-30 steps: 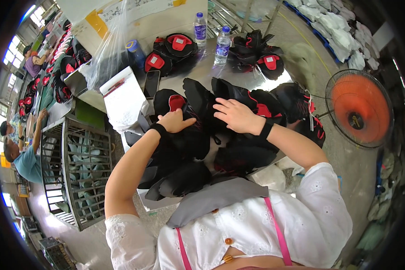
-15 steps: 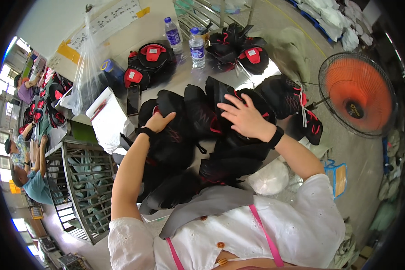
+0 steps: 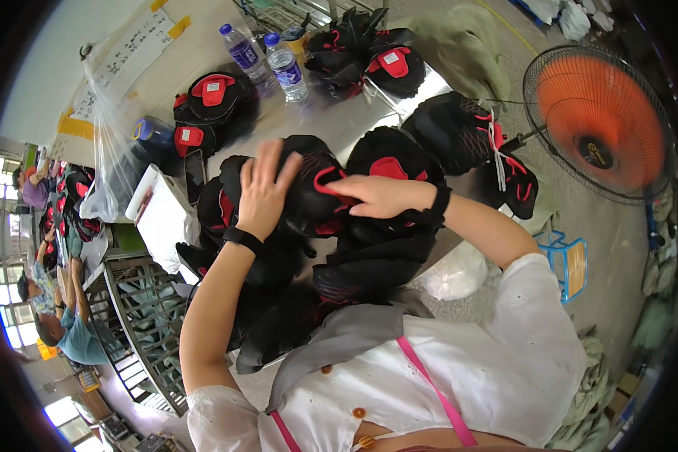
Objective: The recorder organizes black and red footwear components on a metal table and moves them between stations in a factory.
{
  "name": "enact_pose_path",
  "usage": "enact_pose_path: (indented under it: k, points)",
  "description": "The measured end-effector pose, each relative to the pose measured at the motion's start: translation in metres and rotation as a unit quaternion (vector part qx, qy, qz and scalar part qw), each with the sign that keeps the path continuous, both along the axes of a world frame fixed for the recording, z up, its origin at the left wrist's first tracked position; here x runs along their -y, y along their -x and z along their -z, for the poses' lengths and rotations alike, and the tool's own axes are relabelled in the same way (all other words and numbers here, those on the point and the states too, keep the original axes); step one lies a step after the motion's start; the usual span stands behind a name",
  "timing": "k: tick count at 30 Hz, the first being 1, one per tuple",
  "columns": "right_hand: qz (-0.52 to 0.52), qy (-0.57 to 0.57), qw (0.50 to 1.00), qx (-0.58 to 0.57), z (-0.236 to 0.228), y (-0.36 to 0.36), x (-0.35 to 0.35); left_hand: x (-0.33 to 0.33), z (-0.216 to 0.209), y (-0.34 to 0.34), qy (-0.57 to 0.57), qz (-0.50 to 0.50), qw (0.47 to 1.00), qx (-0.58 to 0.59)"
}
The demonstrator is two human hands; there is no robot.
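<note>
Black shoe uppers with red trim lie in a pile on the metal table before me. My left hand (image 3: 262, 194) rests its palm side on the pile, fingers stretched out and apart, beside one black shoe upper (image 3: 306, 162). At that upper's red edge is my right hand (image 3: 388, 197), index finger pointing left and fingertips on the red trim; part of its grip is hidden. Just behind my right hand sits another black upper with a red tongue (image 3: 388, 167). More dark uppers (image 3: 369, 260) lie nearer to me, below my wrists.
Two water bottles (image 3: 285, 71) stand at the back, between bundles of uppers (image 3: 212, 98). A phone (image 3: 194, 172) and white papers (image 3: 162, 218) lie at left, near a metal rack cart (image 3: 147, 324). An orange fan (image 3: 595, 124) stands at right. Other people work at far left.
My left hand has lifted and spread its fingers upward. My right hand has come left and down to a shoe upper's red edge. The view has shifted.
</note>
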State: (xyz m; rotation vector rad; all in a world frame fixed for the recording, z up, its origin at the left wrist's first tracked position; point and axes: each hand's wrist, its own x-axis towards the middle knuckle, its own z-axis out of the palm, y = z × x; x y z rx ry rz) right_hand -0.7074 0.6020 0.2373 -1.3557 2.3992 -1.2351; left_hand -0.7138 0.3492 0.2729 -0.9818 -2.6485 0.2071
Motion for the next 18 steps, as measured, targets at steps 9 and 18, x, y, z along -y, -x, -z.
enact_pose_path:
  k: [9, 18]
  points:
    - [0.047, -0.222, 0.974, 0.009, -0.028, 0.020, -0.089, 0.057, 0.027, 0.006, 0.012, -0.001, 0.986, 0.165]
    - [0.186, -0.287, 0.934, -0.103, 0.006, -0.067, -0.088, 0.019, -0.003, -0.008, -0.021, -0.036, 0.996, 0.076]
